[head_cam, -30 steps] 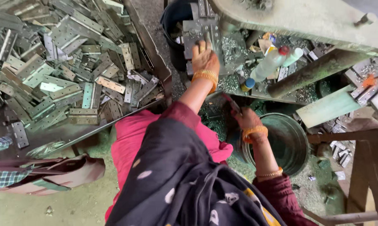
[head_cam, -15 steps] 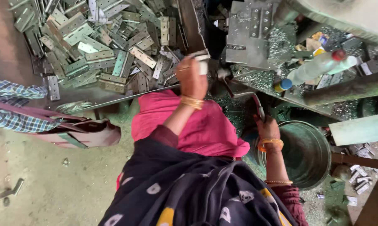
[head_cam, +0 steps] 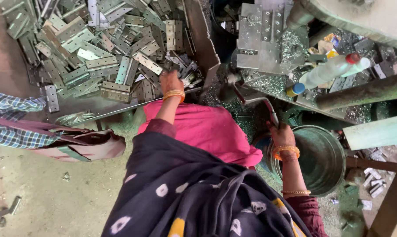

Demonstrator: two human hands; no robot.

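My left hand [head_cam: 171, 82] reaches down onto the near edge of a big heap of flat metal hinges [head_cam: 97, 48] lying in a metal tray [head_cam: 119, 107]. Its fingers are buried among the hinges, so I cannot make out a grip. My right hand [head_cam: 281, 134] is closed around the end of a curved metal lever [head_cam: 255, 100] that runs up to a small grey press machine [head_cam: 264, 35]. Both wrists wear orange bangles. My pink and dark patterned clothing fills the lower middle.
A round metal bucket [head_cam: 328, 158] stands just right of my right hand. Plastic bottles [head_cam: 330, 70] lie on the shaving-strewn bench beside the press. Another person's checked sleeve [head_cam: 9, 125] and a pinkish bag [head_cam: 86, 145] are at the left, above concrete floor.
My left hand has moved from the press leftward and down onto the hinge heap. My right hand has stayed on the lever. The view has shifted left.
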